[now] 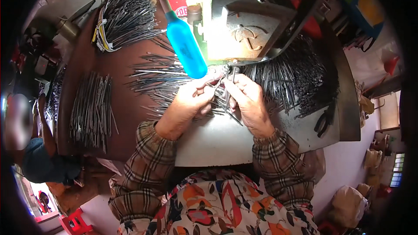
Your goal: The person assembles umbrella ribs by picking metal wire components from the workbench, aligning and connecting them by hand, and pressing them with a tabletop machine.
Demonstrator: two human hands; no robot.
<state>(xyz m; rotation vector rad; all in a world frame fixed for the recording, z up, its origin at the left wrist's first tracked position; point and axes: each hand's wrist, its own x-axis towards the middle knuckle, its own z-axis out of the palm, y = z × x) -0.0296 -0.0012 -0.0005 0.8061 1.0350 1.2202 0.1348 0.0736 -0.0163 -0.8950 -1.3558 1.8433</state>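
Both my hands are close together under the head of a machine (246, 30) over the middle of the worktable. My left hand (191, 100) is closed, thumb and fingers pinching the end of a thin dark metal rod (219, 82). Beside it, my right hand (250, 103) closes around other slim metal rods (232, 88), one upright and some slanting down between the hands. How the rods meet at the fingertips is too small to tell. A blue-sleeved lamp (186, 45) hangs just above my left hand, and bright glare washes out the machine's front.
Loose rods (159, 76) lie left of my hands. A dense pile of rods (300, 78) is at the right, near dark-handled pliers (324, 122). Further left are a row of rods (92, 109) and a tied bundle (128, 17). Another person (41, 156) is at the far left.
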